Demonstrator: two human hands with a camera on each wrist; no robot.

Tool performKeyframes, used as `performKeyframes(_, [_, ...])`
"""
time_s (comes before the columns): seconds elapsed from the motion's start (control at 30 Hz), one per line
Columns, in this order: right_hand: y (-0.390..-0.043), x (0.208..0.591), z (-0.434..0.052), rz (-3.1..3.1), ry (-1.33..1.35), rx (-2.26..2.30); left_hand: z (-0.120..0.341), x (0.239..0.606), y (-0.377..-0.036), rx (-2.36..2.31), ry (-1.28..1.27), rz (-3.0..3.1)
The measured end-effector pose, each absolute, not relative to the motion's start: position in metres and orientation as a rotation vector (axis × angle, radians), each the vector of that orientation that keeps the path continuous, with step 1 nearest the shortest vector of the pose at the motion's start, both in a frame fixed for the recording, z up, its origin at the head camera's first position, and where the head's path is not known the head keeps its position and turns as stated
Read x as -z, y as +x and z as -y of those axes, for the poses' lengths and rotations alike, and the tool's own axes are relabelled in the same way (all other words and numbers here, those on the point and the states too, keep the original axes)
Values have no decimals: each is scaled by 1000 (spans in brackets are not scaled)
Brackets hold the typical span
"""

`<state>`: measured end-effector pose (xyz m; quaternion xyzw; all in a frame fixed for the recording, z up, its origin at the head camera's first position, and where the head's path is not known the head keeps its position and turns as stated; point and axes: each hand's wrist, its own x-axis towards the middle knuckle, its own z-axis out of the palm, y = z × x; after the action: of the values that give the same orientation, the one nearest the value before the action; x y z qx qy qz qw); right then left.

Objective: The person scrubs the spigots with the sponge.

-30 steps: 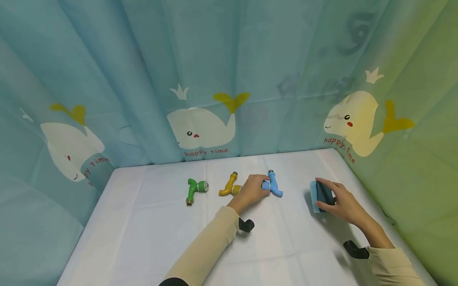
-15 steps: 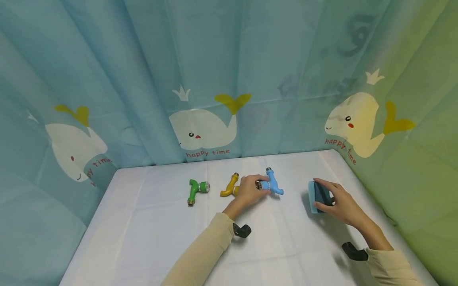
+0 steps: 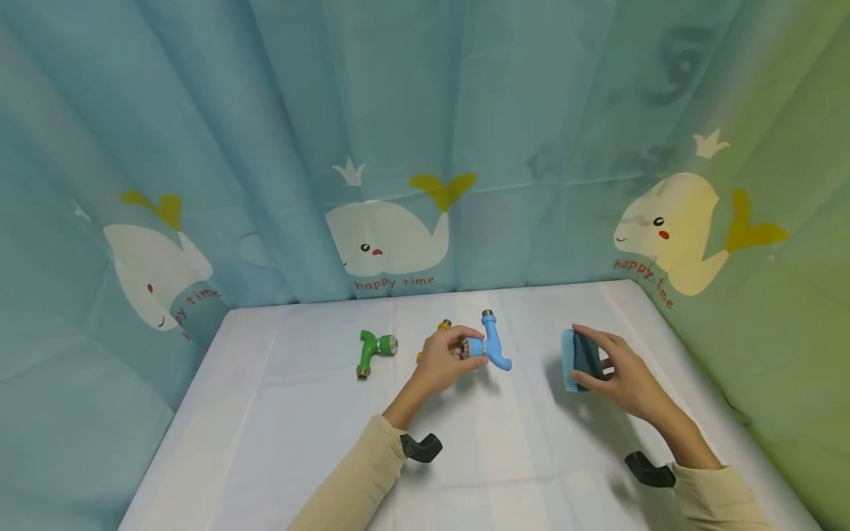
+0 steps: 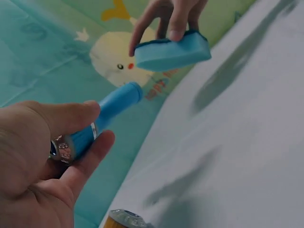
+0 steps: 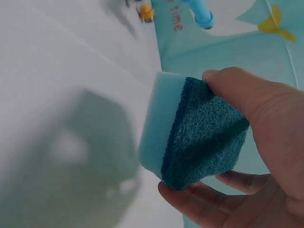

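Pinching the blue tap (image 3: 493, 344) by its knob end, the left hand (image 3: 438, 361) sits directly to the left of it, thumb and fingers on opposite sides of the knob. The tap is raised off the white table (image 3: 299, 442), its threaded end pointing away from the person and its curved spout toward the right. In the left wrist view the thumb and a finger press close to the tap's pale ring, and the knob's patterned metal end shows within the grip.

To the right of the blue tap, well apart from it, the right hand (image 3: 620, 372) grips a sponge (image 3: 584, 361), thumb on one edge and fingers on the opposite edge. The sponge is also clear of the table, between the blue tap and the right palm; its light blue foam faces the tap, its dark teal scouring layer faces the palm.

Just left of the blue tap, mostly hidden behind the left hand, is a yellow tap (image 3: 445, 324). Farther left of the blue tap, a green tap (image 3: 368, 352) lies on the table with its knob pointing toward the blue one. Beyond the blue tap hangs a blue-green curtain (image 3: 518, 221) printed with white whales (image 3: 392, 240). Tan sleeves (image 3: 352, 472) cover both forearms, nearer the person than the blue tap.
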<state>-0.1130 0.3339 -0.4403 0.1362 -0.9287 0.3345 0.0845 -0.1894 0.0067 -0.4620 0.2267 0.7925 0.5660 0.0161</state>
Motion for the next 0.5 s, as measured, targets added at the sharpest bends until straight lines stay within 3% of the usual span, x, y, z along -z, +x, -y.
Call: performKeyframes(0.5, [-127, 415, -247, 2585, 714, -1188, 9, 453, -170, -2065, 812, -2257])
